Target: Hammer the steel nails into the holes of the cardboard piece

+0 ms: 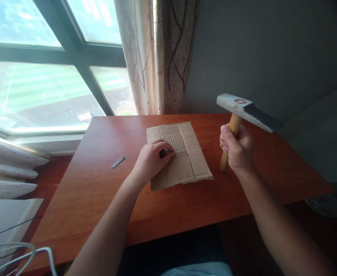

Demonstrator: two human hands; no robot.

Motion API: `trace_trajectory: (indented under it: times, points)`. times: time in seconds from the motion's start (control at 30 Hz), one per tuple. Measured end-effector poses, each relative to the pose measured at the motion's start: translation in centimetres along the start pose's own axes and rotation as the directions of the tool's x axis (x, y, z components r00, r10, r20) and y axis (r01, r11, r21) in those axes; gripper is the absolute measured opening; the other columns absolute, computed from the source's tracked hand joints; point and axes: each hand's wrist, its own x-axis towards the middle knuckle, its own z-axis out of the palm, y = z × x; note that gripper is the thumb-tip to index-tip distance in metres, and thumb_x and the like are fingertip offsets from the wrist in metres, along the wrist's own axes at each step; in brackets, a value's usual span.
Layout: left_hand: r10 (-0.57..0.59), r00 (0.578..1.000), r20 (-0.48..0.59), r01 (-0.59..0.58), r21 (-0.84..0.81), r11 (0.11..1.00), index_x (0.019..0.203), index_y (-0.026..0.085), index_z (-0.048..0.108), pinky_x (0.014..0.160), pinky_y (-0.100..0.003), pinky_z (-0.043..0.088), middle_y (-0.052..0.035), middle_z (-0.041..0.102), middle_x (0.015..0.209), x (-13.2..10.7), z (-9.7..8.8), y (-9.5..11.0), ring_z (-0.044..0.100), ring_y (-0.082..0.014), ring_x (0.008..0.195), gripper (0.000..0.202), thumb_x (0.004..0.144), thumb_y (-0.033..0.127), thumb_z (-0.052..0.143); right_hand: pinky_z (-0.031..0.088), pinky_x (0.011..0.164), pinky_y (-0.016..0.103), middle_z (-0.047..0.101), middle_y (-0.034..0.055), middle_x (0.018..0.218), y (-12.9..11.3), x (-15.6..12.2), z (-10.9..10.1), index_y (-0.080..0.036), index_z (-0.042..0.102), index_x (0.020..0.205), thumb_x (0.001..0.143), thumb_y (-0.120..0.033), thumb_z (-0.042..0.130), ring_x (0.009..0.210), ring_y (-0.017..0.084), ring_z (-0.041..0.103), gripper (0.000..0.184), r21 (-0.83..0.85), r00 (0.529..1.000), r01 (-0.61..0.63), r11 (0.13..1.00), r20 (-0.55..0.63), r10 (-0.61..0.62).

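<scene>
Centrally on the desk lies the cardboard, where the left hand pinches what looks like a nail at its studded patch. Fisted round the raised hammer, the right hand looks mid-nailing; a blow must land clear of those fingertips.

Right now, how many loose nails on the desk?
2: both nails lie side by side on the desk, left of the cardboard and the left hand. Another may be hidden under its fingers. The right hand holds only the hammer.
</scene>
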Motion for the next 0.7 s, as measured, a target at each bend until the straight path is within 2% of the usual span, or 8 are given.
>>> trace_trajectory:
  times: [0.07,0.13,0.27,0.37,0.47,0.57,0.7]
  points:
    - [-0.006,1.0,0.008,0.006,0.006,1.0,0.08,0.019,0.07,0.061,-0.024,0.044,-0.0007,0.067,0.082,0.0,0.0,0.0,0.054,-0.0104,0.065,0.005,0.081,0.016,0.067,0.022,0.042,0.026,0.03,-0.0077,0.053,0.8,0.5,0.5,-0.024,0.037,0.068,0.09,-0.053,0.06,0.043,0.008,0.027,0.043,0.136,0.996,0.012,0.991,-0.086,0.0]
    - [-0.004,1.0,0.01,0.004,0.008,1.0,0.079,0.019,0.07,0.061,-0.024,0.044,-0.0008,0.066,0.081,0.0,0.0,0.0,0.054,-0.0103,0.064,0.005,0.081,0.015,0.067,0.021,0.04,0.026,0.029,-0.0082,0.051,1.3,0.8,0.7,-0.024,0.035,0.066,0.089,-0.055,0.06,0.041,0.007,0.025,0.046,0.2,0.991,0.04,0.979,-0.131,-0.014]
    - [0.023,1.0,0.012,-0.023,-0.006,1.0,0.08,0.019,0.07,0.059,-0.023,0.044,-0.0012,0.066,0.079,0.1,-0.3,0.1,0.053,-0.0102,0.063,0.004,0.082,0.018,0.067,0.022,0.037,0.024,0.027,-0.0091,0.051,1.6,1.1,0.6,-0.024,0.035,0.067,0.087,-0.062,0.06,0.04,0.007,0.025,0.049,0.232,0.98,0.086,0.969,-0.193,-0.041]
    - [0.027,0.999,0.02,-0.026,-0.056,0.998,0.082,0.019,0.07,0.061,-0.024,0.046,-0.0016,0.067,0.08,0.0,-0.6,0.2,0.056,-0.0107,0.065,0.005,0.084,0.02,0.066,0.023,0.037,0.023,0.027,-0.009,0.052,1.9,1.1,0.3,-0.024,0.034,0.067,0.087,-0.063,0.058,0.04,0.007,0.026,0.05,0.236,0.981,0.09,0.968,-0.19,-0.045]
    - [0.004,0.993,-0.118,-0.023,-0.167,0.986,0.083,0.018,0.07,0.061,-0.025,0.047,-0.0031,0.069,0.079,-0.1,-1.0,0.3,0.059,-0.0122,0.068,0.009,0.087,0.024,0.066,0.025,0.038,0.023,0.028,-0.0086,0.052,2.3,1.1,0.0,-0.024,0.033,0.067,0.09,-0.061,0.056,0.04,0.007,0.028,0.049,0.232,0.99,0.083,0.969,-0.133,-0.053]
    - [-0.042,0.942,-0.332,-0.055,-0.278,0.959,0.08,0.017,0.068,0.061,-0.026,0.049,-0.0053,0.07,0.081,-0.3,-1.4,0.1,0.061,-0.0136,0.071,0.014,0.086,0.029,0.07,0.022,0.037,0.023,0.027,-0.0089,0.05,2.6,1.0,-0.2,-0.024,0.031,0.066,0.091,-0.059,0.054,0.039,0.007,0.026,0.049,0.229,0.988,0.103,0.968,-0.134,-0.074]
    - [-0.054,0.887,-0.458,-0.055,-0.221,0.974,0.078,0.017,0.068,0.064,-0.026,0.051,-0.0048,0.07,0.082,-0.5,-2.6,-0.8,0.063,-0.0137,0.072,0.013,0.083,0.028,0.072,0.018,0.036,0.023,0.026,-0.0093,0.048,2.8,1.0,-0.4,-0.024,0.031,0.064,0.091,-0.055,0.057,0.037,0.006,0.023,0.049,0.296,0.976,0.142,0.945,-0.201,-0.084]
